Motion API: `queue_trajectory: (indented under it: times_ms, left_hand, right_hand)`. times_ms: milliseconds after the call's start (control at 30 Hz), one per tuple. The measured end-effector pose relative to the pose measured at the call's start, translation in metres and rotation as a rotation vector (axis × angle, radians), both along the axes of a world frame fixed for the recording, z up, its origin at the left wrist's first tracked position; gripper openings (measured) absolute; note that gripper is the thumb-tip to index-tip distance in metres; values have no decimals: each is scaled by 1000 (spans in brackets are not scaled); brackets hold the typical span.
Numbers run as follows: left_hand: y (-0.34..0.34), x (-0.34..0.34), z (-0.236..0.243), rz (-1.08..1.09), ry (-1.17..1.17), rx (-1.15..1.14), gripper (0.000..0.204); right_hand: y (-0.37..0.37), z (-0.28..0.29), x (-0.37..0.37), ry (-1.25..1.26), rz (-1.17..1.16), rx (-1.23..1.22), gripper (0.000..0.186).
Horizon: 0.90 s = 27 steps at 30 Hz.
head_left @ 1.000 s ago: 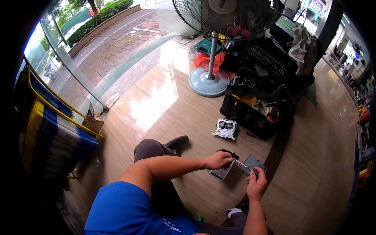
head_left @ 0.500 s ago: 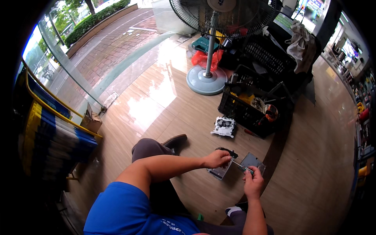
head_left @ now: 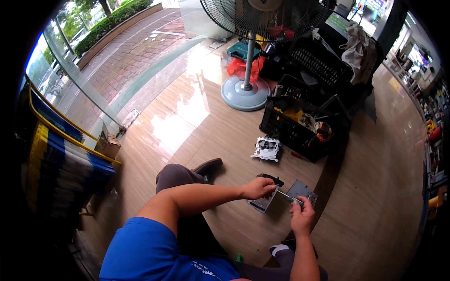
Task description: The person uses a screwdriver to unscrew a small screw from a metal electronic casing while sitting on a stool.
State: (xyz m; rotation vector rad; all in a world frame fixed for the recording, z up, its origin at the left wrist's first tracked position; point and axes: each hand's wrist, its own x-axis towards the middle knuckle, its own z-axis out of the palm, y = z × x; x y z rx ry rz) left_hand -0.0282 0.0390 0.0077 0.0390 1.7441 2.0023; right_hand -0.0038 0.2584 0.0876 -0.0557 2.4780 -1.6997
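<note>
Since the earlier frames the view has shifted slightly, so floor items sit a bit higher and further left; right hand and tool have edged closer to the left hand. Left to right: left hand (head_left: 258,188), fingers bent together at the tool's tip, can't tell what it pinches; grey rectangular metal box (head_left: 263,204) just below it, on the brown wood-look floor (head_left: 375,187); white-and-black mechanism (head_left: 266,149) farther up, apart; thin-shafted green-handled screwdriver (head_left: 286,195) slanting between both hands; flat grey metal plate (head_left: 302,188) just behind; right hand (head_left: 303,214) gripping the handle.
</note>
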Motion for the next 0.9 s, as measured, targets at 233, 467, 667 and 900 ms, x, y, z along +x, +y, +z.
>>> queue_trajectory:
  times_ms: [233, 467, 667, 900]
  left_hand:
    - [-2, -1, -5, -17, -19, 19, 25]
    - [1, -1, -3, 10, -8, 23, 20]
    - [-1, 0, -2, 1, 9, 28, 19]
    - [-4, -1, 0, -51, -5, -5, 21]
  right_hand:
    - [0, -1, 0, 22, 2, -21, 13]
    - [0, 0, -1, 48, -73, -51, 13]
    - [0, -1, 0, 18, -17, -4, 13]
    - [1, 0, -1, 4, -34, -18, 14]
